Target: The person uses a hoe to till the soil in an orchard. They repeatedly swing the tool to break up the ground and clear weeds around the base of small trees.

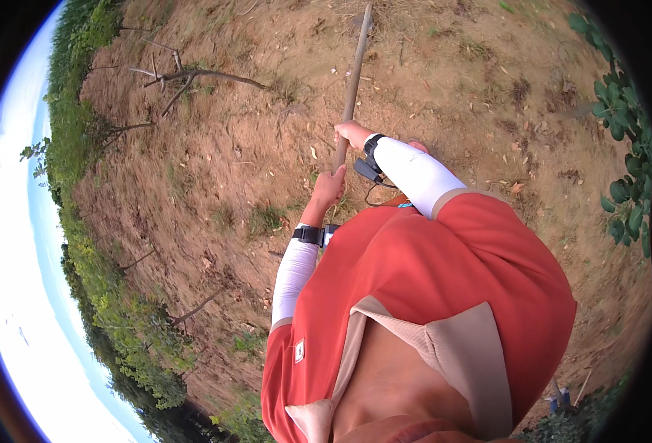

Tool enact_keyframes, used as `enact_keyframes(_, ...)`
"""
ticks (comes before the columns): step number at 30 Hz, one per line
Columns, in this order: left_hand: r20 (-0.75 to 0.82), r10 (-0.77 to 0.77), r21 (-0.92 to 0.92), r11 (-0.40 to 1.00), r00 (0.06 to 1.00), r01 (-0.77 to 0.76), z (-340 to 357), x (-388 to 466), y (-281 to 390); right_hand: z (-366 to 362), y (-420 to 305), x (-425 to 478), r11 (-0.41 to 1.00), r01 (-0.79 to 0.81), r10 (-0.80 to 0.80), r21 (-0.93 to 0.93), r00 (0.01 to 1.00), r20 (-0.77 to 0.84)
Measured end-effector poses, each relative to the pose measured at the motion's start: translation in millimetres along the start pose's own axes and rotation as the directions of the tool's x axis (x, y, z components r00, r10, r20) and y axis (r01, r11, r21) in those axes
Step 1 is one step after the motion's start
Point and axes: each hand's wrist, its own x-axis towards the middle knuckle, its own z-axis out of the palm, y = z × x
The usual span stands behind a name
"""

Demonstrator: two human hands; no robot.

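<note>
A long wooden pole (355,77) runs from the hands up to the top edge. My right hand (352,134) is closed around it, above my left hand (330,186), which grips it near its lower end. At the pole's far end a blurred greyish shape (361,21) lies against dry grass; whether it belongs to the pole cannot be told. Both wrists wear black straps with small devices, and a dark cable hangs by the right wrist. White sleeves and a red shirt cover the arms and chest.
Brown bare soil (237,160) with dry leaves and tufts surrounds me. A forked bare branch (193,73) lies or stands at the upper left. Green trees (137,332) line the left side, and a leafy branch (622,111) reaches in at right. A small blue object (561,400) is at the lower right.
</note>
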Motion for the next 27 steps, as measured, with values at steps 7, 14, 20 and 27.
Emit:
enact_keyframes(7,-0.012,-0.036,0.201,0.979,0.999,0.038,-15,-105,-43,-12,79,34,0.939,-0.132,0.156,0.318,0.986,-0.052)
enact_keyframes(14,-0.055,0.021,0.244,0.970,0.998,-0.007,-34,-131,-95,-4,105,18,0.854,-0.092,0.198,0.513,0.968,-0.156)
enact_keyframes(20,-0.143,0.202,0.272,0.949,0.969,-0.158,-4,-106,-60,-20,29,13,0.908,0.121,-0.055,0.401,0.984,-0.172)
enact_keyframes(27,0.027,0.044,-0.109,0.993,0.999,-0.041,7,-44,25,-8,-42,0,0.935,0.283,-0.247,0.213,0.953,-0.178)
